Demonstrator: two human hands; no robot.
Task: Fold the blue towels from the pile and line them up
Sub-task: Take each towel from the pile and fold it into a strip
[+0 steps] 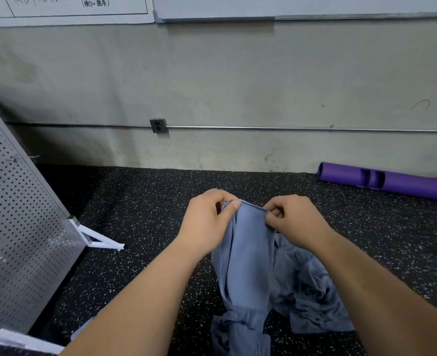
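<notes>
One blue towel (248, 253) hangs lifted off the ground, held by its top edge between both hands. The left hand (207, 222) pinches one end of that edge with thumb and curled fingers, and the right hand (297, 222) pinches the other end the same way, the two hands close together. The towel's lower end droops in bunched folds onto the floor (148, 201). Just to its right lies the pile (312, 299) of crumpled blue towels, touching the hanging one.

The floor is black rubber with white speckles. It runs back to a grey, scuffed wall (238, 86), where a dark socket (158, 125) sits on a thin metal pipe (315, 129) that runs level along the wall. A purple tube (392, 182) lies where wall and floor meet on the right. On the left, a perforated metal panel (14, 227) stands tilted on a white foot (101, 240). Above, a whiteboard (289, 6) and a sheet with handwriting (71, 9) hang on the wall.
</notes>
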